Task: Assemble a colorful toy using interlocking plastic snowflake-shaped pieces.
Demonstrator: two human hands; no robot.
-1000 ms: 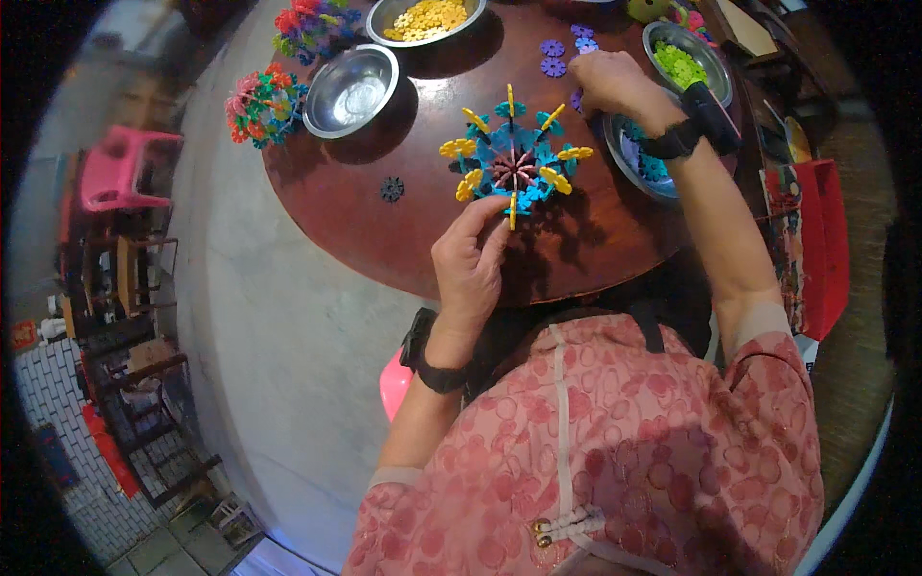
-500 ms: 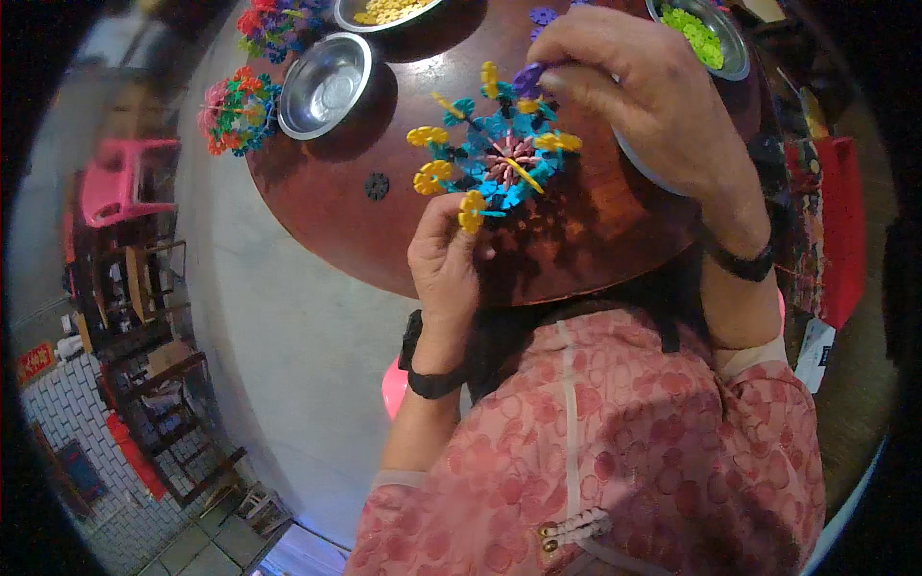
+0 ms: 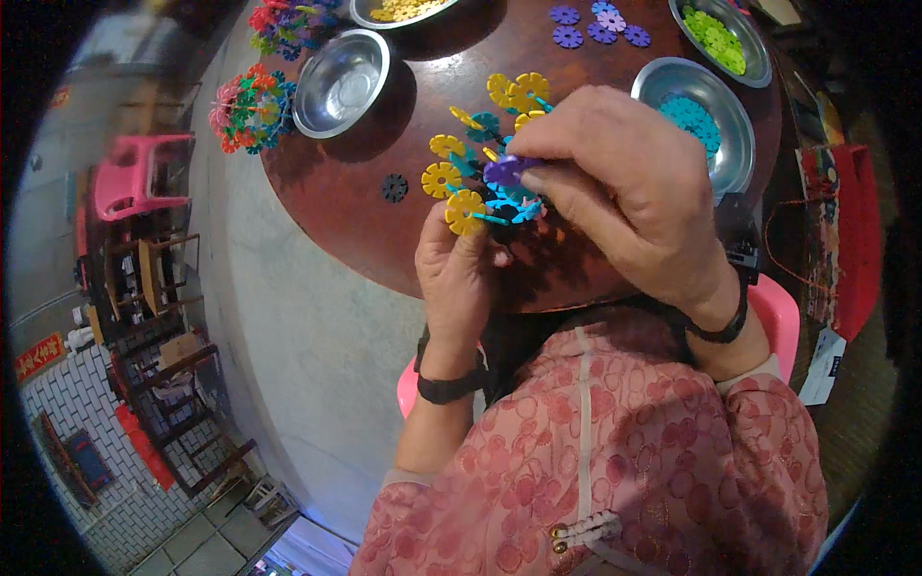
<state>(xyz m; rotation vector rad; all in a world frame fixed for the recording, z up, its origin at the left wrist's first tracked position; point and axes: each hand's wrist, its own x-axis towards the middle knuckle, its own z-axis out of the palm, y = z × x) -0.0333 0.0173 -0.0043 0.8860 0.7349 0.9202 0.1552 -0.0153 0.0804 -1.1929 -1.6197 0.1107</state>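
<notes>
My left hand (image 3: 451, 278) pinches the lower edge of a snowflake-disc assembly (image 3: 465, 211), with yellow discs around its outside and blue, teal and black ones within. Between the thumb and fingers of my right hand (image 3: 629, 182) is a purple snowflake disc (image 3: 504, 171), held over the middle of the assembly. Whether the purple disc touches the other pieces I cannot tell. My right hand hides the assembly's right side. A single black snowflake disc (image 3: 395, 187) lies on the table left of the assembly.
On the round brown table (image 3: 336, 206) stand an empty metal bowl (image 3: 305, 91), a bowl of yellow discs (image 3: 403, 12), a bowl of blue discs (image 3: 687, 125) and a bowl of green discs (image 3: 713, 38). Several loose purple discs (image 3: 567, 36) lie at the back. Finished-looking colourful disc clusters (image 3: 252, 110) sit at the left edge.
My right hand has brought the purple disc down and left, from the assembly's upper edge to over its middle. The assembly has tilted in my left hand. The view has shifted slightly.
</notes>
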